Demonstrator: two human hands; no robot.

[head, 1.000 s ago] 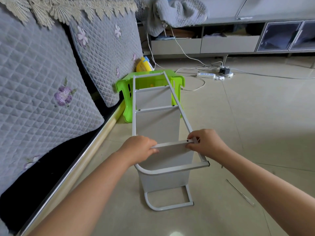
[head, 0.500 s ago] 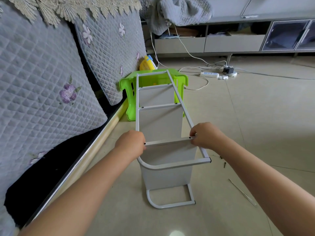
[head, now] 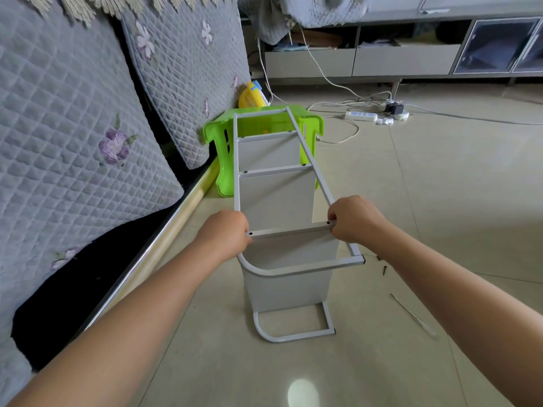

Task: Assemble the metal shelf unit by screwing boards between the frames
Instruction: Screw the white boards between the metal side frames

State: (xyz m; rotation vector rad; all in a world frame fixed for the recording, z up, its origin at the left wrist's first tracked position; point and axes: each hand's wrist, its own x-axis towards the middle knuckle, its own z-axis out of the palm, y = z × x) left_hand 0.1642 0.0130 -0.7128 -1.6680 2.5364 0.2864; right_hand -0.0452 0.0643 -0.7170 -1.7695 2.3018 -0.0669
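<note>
The grey metal shelf unit [head: 274,201] lies on its side on the floor, its far end propped on a green stool [head: 223,142]. Three boards stand between the upper frame [head: 308,160] and the lower frame [head: 293,336]. The nearest board [head: 291,248] has screw holes at both top corners. My left hand [head: 224,235] grips the left frame rail at that board's left end. My right hand [head: 352,220] grips the right rail at the board's right end. Loose black screws [head: 384,270] lie on the floor beside the frame's near right corner.
A thin screwdriver [head: 412,315] lies on the tiles to the right. A sofa with grey quilted cushions [head: 73,136] runs along the left. A power strip [head: 361,116] with cables and a low TV cabinet [head: 405,58] stand at the back.
Both hands slid apart along the nearest board's edge, out to the frame rails at its two ends. The view moved slightly closer to the shelf.
</note>
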